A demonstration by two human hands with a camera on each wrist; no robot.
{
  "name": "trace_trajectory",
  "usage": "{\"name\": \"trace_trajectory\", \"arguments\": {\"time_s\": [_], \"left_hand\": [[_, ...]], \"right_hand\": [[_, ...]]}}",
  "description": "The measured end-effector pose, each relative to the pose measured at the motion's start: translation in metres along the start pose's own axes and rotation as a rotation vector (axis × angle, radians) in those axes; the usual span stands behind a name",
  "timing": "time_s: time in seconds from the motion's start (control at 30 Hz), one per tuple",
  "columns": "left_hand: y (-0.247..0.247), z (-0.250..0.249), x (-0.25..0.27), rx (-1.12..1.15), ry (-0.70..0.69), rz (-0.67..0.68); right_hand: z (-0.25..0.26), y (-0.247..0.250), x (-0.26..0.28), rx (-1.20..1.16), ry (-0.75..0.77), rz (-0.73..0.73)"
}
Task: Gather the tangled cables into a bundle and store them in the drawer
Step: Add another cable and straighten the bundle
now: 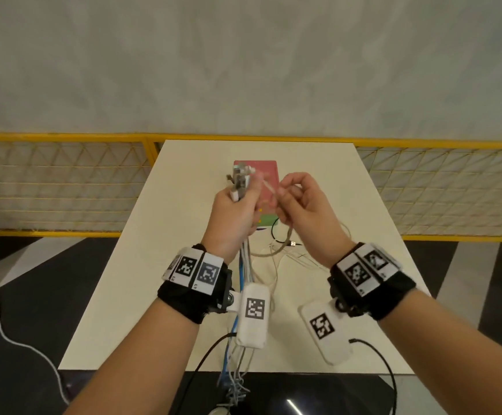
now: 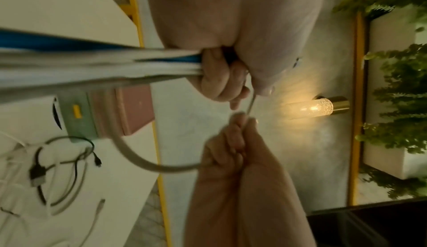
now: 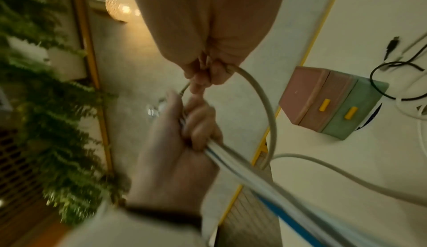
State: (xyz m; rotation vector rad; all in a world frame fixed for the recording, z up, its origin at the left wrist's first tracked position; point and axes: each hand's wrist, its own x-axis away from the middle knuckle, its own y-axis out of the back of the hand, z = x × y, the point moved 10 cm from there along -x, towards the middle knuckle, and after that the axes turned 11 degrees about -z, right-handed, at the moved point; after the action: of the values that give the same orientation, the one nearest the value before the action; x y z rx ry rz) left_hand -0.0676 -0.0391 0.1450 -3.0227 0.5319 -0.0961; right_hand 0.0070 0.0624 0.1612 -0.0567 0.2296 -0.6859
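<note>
**Both hands busy with cables above the table**

The left hand (image 1: pixel 234 211) is fisted round a bundle of cables (image 2: pixel 97 66), white and grey ones plus a blue one, with the plug ends (image 1: pixel 240 180) sticking up out of the top of the fist. The rest of the bundle hangs down past the wrist and off the near edge of the white table (image 1: pixel 159 265).

The right hand (image 1: pixel 305 202) pinches a beige cable (image 3: pixel 265 104) that runs across to the left hand's thumb, then loops down under the right hand toward the table.

A few loose cables (image 1: pixel 282 247) lie on the table just in front of the little drawer box (image 3: pixel 332 103): pink drawer, green drawer, yellow handles, both look closed, though it's a bit blurry.
</note>
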Motion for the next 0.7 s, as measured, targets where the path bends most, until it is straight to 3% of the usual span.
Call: {"name": "trace_trajectory", "arguments": {"time_s": [0.07, 0.13, 0.3, 0.5, 0.6, 0.7], "left_hand": [[-0.009, -0.012, 0.005, -0.010, -0.077, 0.064], [-0.004, -0.022, 0.004, 0.011, -0.153, 0.039], [-0.009, -0.024, 0.006, 0.018, -0.152, 0.126], [0.016, -0.045, -0.004, 0.233, -0.145, -0.028], [0.031, -0.057, -0.011, 0.497, -0.011, 0.004], [0.061, -0.079, -0.018, 0.490, -0.039, -0.039]], "right_hand": [[-0.004, -0.009, 0.010, 0.009, 0.006, 0.041], [-0.012, -0.012, 0.017, 0.094, -0.010, 0.083], [-0.014, -0.016, 0.026, 0.192, 0.003, 0.161], [-0.011, -0.022, 0.041, 0.251, 0.004, 0.409], [-0.028, 0.002, 0.045, 0.443, -0.013, 0.476], [-0.041, 0.033, 0.041, 0.796, 0.074, 0.503]]}}
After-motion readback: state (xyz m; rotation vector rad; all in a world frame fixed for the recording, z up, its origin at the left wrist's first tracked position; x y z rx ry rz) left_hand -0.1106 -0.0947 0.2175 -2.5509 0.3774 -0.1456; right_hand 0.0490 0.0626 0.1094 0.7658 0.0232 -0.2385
